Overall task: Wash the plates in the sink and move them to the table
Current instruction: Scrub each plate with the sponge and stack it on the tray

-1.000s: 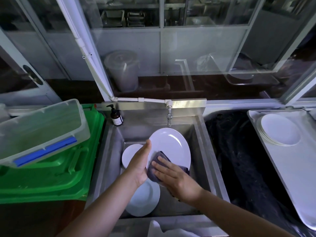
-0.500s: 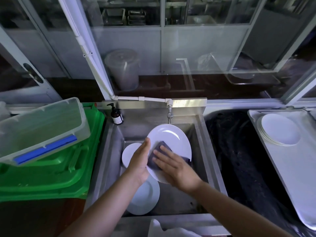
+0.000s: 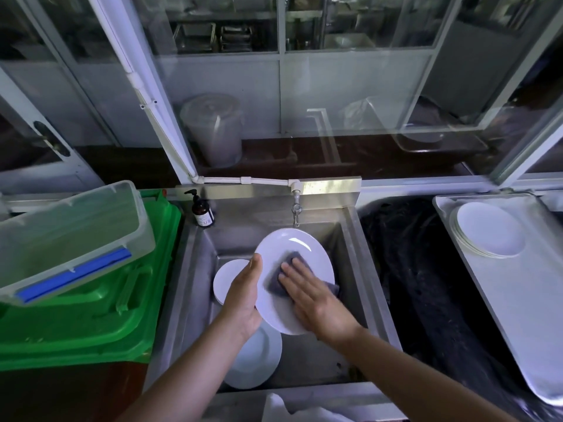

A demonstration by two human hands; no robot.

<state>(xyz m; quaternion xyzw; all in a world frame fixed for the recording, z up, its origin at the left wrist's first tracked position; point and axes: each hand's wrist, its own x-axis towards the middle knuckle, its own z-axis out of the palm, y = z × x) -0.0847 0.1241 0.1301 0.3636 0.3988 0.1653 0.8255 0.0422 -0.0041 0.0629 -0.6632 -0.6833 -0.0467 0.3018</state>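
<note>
White oval ceramic plate (image 3: 300, 257), tilted up over the stainless steel sink (image 3: 362, 269) just below the tap (image 3: 295, 211). The left hand (image 3: 243, 300) grips its left rim, thumb up along the edge. The right hand (image 3: 310, 296) presses a grey cloth (image 3: 281, 280) flat against its face, fingers straight. More white round plates (image 3: 253, 360) lie in the basin underneath. Over on the right, a stack of white plates (image 3: 487, 229) sits on a pale tray (image 3: 524, 315).

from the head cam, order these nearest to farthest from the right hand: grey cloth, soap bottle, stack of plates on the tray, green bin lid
1. grey cloth, under the right hand, on the held plate
2. soap bottle, at the sink's back left corner
3. and 4. stack of plates, far right on the tray, and green bin lid, far left: too close to call
</note>
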